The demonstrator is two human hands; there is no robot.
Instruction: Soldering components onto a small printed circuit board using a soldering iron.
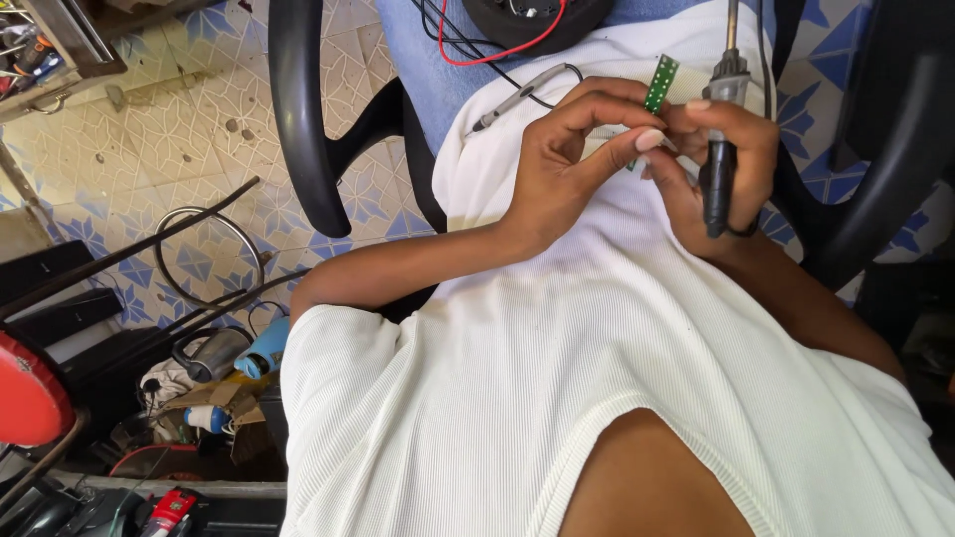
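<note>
Left hand (567,164) is pinching the small green circuit board (660,84) while right hand (721,164) is gripping the soldering iron (718,149) idle beside it, its tip off the board, soldering seemingly not started.

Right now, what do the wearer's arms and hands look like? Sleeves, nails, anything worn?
Both arms are bare from the short sleeves of a white ribbed top down. The left hand has long, pale-painted nails and no ring that can be seen. The right hand has the same pale nails. A thin dark band sits at the right wrist. No gloves.
</note>
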